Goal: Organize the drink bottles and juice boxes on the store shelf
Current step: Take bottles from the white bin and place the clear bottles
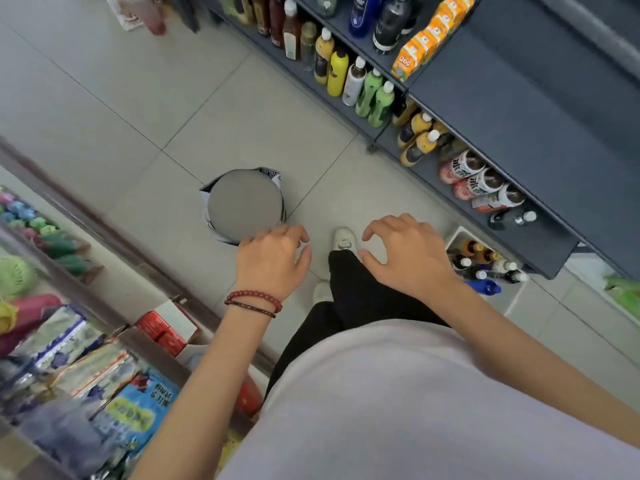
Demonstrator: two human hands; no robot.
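Both hands empty, fingers loosely curled: left hand (273, 261), right hand (407, 258). Drink bottles (337, 76) and orange juice boxes (420, 46) crowd the shelf (502, 109) at one o'clock. A careless step could kick the white bin (458, 234) of bottles at three o'clock.

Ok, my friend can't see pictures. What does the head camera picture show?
A person stands in a shop aisle with the left hand and right hand out, holding nothing, above the tiled floor. On their right, a dark shelf holds drink bottles and orange juice boxes. A round grey object sits ahead.
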